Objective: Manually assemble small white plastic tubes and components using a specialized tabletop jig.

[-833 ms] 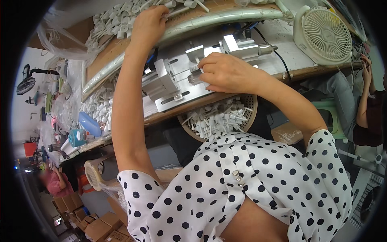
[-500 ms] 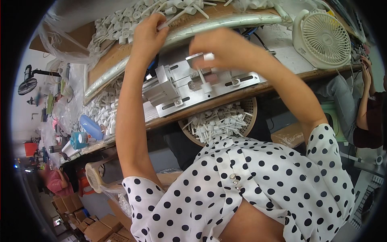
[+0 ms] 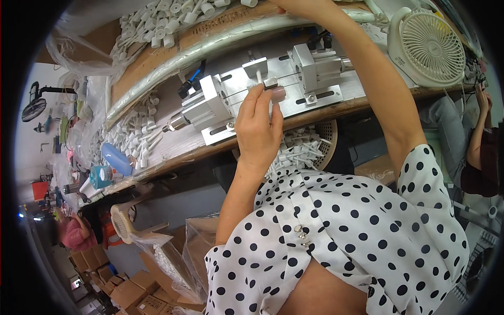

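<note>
On the table in front of me stands a silver metal fixture (image 3: 214, 100) with a block at each end. My left hand (image 3: 258, 126) is at its middle, the fingers pinched round a white stemmed plastic cap (image 3: 259, 76) whose thin stem points up toward a small metal plate (image 3: 255, 67). The fingers hide the cap's lower part. Beside the fingertips sits a pinkish block (image 3: 278, 94). My right hand (image 3: 295, 6) reaches to the top edge of the view beside the heap of white stemmed caps (image 3: 170, 21); its fingers are mostly cut off.
A raised, film-wrapped rim (image 3: 241, 39) borders the heap. More white caps lie left of the fixture, near a blue case (image 3: 116, 159). A white fan (image 3: 428, 48) stands at the right. Below the table edge, a basket (image 3: 329, 140) holds white pieces. Another person sits at far right.
My left hand has come down from the heap to the middle of the fixture. My right hand has left the fixture and moved up to the top edge.
</note>
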A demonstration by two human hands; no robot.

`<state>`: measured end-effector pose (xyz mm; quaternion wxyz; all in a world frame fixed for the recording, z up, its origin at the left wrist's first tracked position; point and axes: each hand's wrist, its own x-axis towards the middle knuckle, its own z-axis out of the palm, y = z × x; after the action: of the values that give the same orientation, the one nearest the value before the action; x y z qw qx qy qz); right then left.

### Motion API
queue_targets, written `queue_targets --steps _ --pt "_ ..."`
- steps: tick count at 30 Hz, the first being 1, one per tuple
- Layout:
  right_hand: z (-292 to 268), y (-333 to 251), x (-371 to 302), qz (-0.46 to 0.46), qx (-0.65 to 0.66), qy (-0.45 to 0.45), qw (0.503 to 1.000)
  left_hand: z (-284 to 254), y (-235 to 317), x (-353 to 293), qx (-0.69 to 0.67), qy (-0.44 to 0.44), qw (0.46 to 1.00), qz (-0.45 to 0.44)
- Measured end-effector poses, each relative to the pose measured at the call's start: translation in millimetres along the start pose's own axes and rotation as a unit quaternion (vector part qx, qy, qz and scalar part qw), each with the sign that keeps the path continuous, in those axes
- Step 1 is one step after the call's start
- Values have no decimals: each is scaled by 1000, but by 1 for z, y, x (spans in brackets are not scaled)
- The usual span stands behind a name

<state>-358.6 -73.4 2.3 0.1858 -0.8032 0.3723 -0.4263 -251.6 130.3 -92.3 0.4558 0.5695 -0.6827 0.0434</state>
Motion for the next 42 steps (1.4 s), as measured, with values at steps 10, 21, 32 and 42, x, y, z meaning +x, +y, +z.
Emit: queue_targets --steps 10,21,32,42 --pt "-30 -16 -65 94 447 -133 880 -1 5 7 38 -62 997 23" --pt "-33 -37 -117 -93 145 -159 972 -8 6 6 -37 -33 999 -18" --pt "28 -29 -132 -335 -36 -141 931 -43 5 -73 -40 -42 997 -46" --pt "12 -7 -18 -288 -151 -47 945 -58 -43 27 7 58 993 98"
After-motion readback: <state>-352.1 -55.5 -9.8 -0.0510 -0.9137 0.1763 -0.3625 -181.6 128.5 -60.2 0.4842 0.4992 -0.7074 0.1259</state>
